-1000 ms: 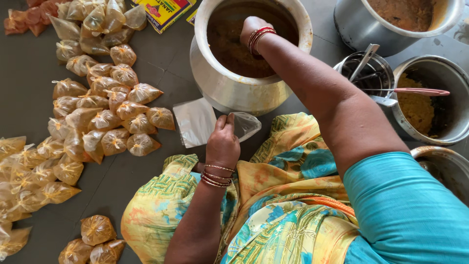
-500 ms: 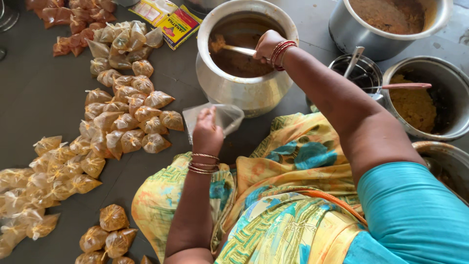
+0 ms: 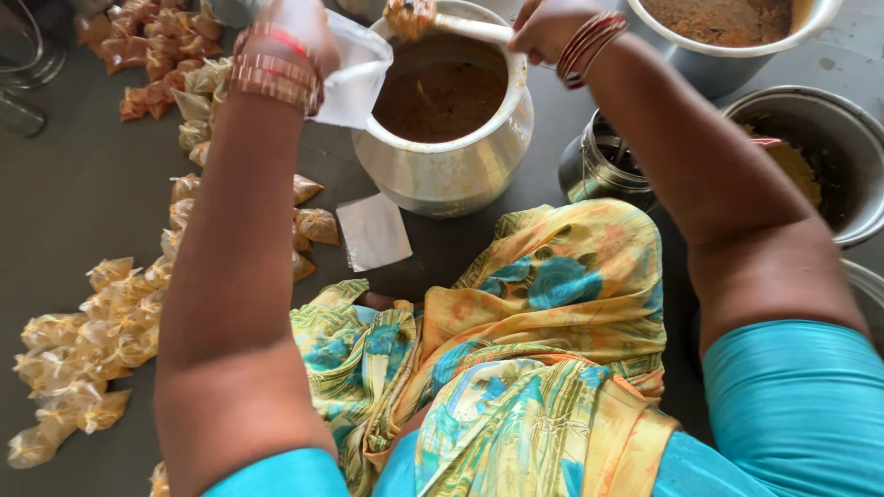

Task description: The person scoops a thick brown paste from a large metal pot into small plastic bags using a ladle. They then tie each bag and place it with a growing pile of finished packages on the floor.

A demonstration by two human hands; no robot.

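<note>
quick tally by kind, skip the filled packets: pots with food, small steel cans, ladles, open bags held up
pots with food: 3 (round pot, big pot, side pot)
small steel can: 1
ladle in right hand: 1
clear bag in left hand: 1
total: 6

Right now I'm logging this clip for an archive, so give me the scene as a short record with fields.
Left hand: holds a clear plastic bag open beside the pot's rim
Right hand: grips a ladle, its loaded bowl above the pot
Pot: round metal pot holding brown curry
Floor: many tied, filled packets at left; flat empty bags near the pot
Other vessels: metal containers at right
</note>
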